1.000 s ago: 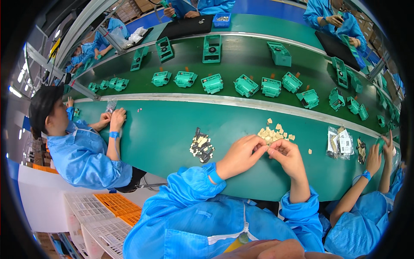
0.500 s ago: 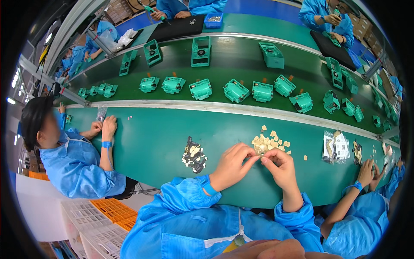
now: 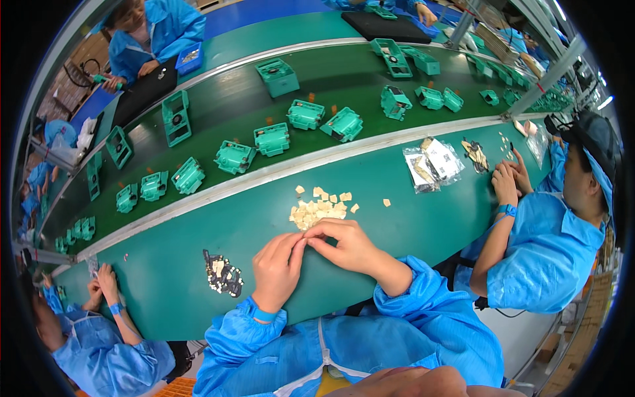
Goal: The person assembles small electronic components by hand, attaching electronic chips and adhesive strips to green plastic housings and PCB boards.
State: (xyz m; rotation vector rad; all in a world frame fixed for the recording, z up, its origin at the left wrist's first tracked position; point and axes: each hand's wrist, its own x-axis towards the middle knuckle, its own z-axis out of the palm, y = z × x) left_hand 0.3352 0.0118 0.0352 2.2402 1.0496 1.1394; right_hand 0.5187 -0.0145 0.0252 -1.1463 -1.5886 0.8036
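Along the far side, from 9 round to 2 o'clock (centre = where the hands meet, 12 = straight ahead of the worker): dark green belt (image 3: 218, 119). This side of it, green bench (image 3: 165, 278). Co-worker (image 3: 529, 245) at 3, well apart. Teal housings (image 3: 236, 157) up on the belt. Clear bags (image 3: 433, 164) with white labels on the bench, 2 o'clock, well off.

Right hand (image 3: 350, 246) comes in from 4, left hand (image 3: 276, 268) from 7. Thumbs and forefingers pressed together, fingertips (image 3: 316, 233) meeting. Reads as a pinch; what's in it I can't make out, fingers cover it.

Key relation: cream heap (image 3: 311, 215) at 12 to 1, just past the tips. Right hand nearer, knuckles along the heap's near edge. Spread runs longest toward 2; pieces lie every which way, no shared axis. Can't tell if any touch skin.

Dark-and-cream heap (image 3: 221, 278) at 8, long axis roughly 11 to 5, nearer the left, gap between.

Smallest: lone cream piece (image 3: 387, 202) at 2, apart from the heap. Axis unreadable.
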